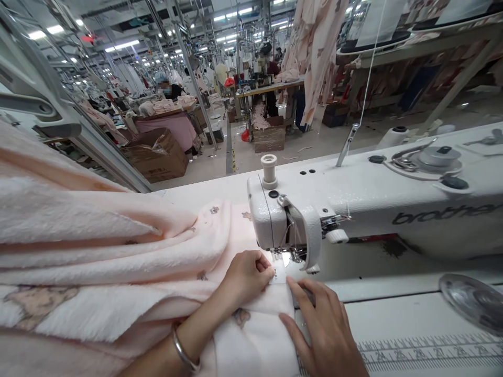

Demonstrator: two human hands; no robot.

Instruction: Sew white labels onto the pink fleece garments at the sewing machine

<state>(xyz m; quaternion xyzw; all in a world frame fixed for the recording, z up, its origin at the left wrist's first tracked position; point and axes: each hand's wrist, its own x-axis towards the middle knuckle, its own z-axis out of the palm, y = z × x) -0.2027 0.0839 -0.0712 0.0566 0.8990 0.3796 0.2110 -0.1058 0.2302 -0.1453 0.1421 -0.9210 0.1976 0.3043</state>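
Pale pink plush fabric (188, 272) with small bear prints spreads from the left across the table and runs under the needle area of a white sewing machine (353, 193). Just in front of the presser foot, a small white label (278, 275) lies on the fabric edge. My left hand (247, 275) is closed, thumb and fingertips pinched at that label's left side. On the fabric's right edge rests my right hand (322, 324), its thumb and index finger spread apart, the other fingers partly curled. A metal bangle (184, 348) circles my left wrist.
A measuring scale (428, 351) is printed along the table's front right. A shiny round disc (471, 301) sits at the right. Thread rises from the machine's thread post (348, 144). Beyond stand a cardboard box (157, 154), other sewing tables, hanging pink fabric (314, 52) and a seated person (168, 89).
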